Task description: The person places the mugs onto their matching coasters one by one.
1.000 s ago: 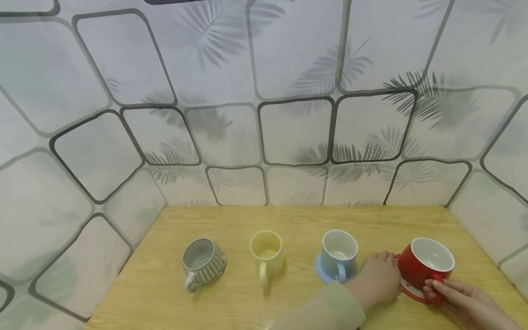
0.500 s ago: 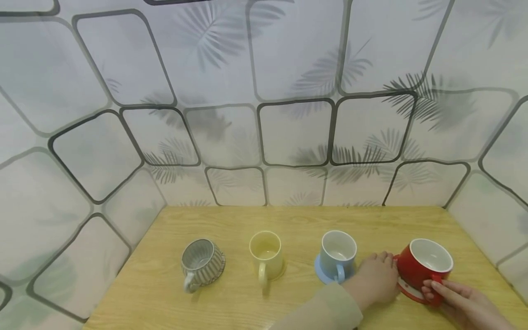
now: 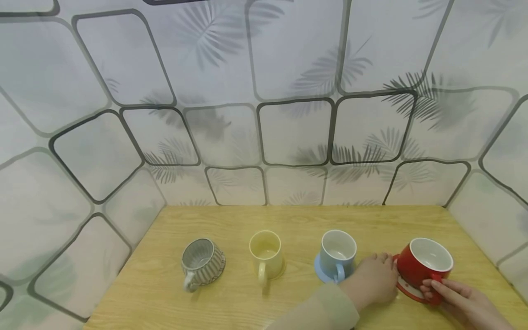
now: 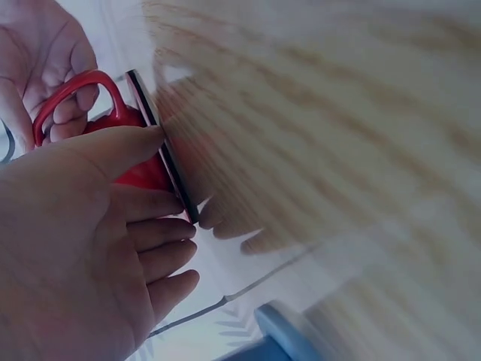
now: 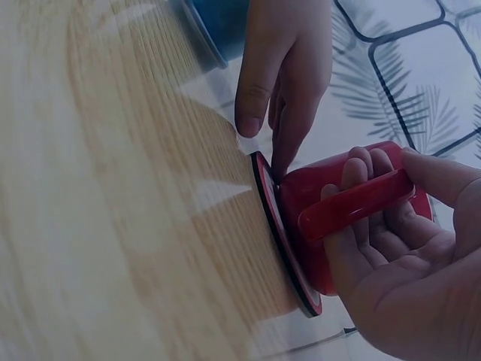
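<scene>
A red mug (image 3: 425, 263) with a white inside stands at the right on a round red-rimmed coaster (image 3: 412, 292). My right hand (image 3: 470, 302) holds its handle (image 5: 357, 203), thumb on the outside and fingers through the loop. My left hand (image 3: 375, 279) lies between this mug and the light blue mug (image 3: 339, 254), its fingers mostly straight. In the left wrist view, the left thumb and index fingertips are right at the edge of the coaster (image 4: 165, 147), and the other fingers are spread beside it. The right wrist view shows that thumb low over the table.
The light blue mug sits on a blue coaster (image 3: 321, 271), close to the left hand. Farther left are a yellow mug (image 3: 268, 259) and a grey striped cup (image 3: 206, 266). Patterned white walls (image 3: 297, 133) surround the wooden table (image 3: 231, 307).
</scene>
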Demonstrator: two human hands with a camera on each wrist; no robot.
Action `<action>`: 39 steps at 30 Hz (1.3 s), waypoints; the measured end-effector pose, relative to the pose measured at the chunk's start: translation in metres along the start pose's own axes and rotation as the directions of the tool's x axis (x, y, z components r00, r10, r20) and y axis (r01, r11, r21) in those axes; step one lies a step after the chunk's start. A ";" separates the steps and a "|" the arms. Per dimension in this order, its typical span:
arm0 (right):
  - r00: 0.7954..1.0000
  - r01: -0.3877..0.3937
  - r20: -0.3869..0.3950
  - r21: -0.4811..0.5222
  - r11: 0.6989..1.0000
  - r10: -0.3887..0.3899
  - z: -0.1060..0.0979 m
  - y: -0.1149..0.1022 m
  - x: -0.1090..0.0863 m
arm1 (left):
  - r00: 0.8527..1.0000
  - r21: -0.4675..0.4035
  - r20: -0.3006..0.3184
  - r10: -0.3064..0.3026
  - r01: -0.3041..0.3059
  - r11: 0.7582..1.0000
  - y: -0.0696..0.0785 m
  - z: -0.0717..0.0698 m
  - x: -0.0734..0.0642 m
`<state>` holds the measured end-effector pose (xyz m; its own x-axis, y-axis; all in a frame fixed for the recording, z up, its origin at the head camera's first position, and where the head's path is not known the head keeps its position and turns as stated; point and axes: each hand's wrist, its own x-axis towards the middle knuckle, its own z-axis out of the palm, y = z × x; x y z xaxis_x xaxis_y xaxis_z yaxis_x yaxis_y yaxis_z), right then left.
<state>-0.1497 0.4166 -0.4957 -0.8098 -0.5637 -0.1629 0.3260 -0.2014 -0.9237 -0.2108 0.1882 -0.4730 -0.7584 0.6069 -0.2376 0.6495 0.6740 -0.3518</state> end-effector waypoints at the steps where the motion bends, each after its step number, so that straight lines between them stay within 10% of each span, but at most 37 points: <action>1: 1.000 -0.007 -0.011 -0.022 1.000 0.006 0.000 -0.001 0.000 | 1.000 0.005 0.000 0.002 -0.002 1.000 0.000 0.000 -0.001; 9: 0.956 -0.159 -0.293 -0.455 0.876 0.021 0.001 -0.005 0.000 | 0.999 0.041 0.009 0.043 -0.043 0.998 -0.005 -0.001 -0.007; 14: 0.946 -0.205 -0.324 -0.548 0.811 0.020 0.003 -0.009 0.000 | 0.997 0.021 0.042 0.063 -0.064 0.998 -0.008 -0.003 -0.012; 25: 0.843 -0.462 -0.535 -0.657 0.596 0.064 0.018 -0.027 -0.003 | 0.993 0.033 0.031 0.115 -0.116 0.993 -0.016 -0.007 -0.023; 39: 0.844 -0.259 -0.514 -0.641 0.723 -0.154 0.008 -0.022 -0.018 | 0.980 0.108 -0.048 0.195 -0.189 0.976 -0.028 -0.018 -0.041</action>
<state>-0.1386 0.4247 -0.4703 -0.9842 -0.0326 -0.1740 0.1328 0.5140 -0.8475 -0.1970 0.1522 -0.4376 -0.6134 0.7465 -0.2579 0.7719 0.4975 -0.3959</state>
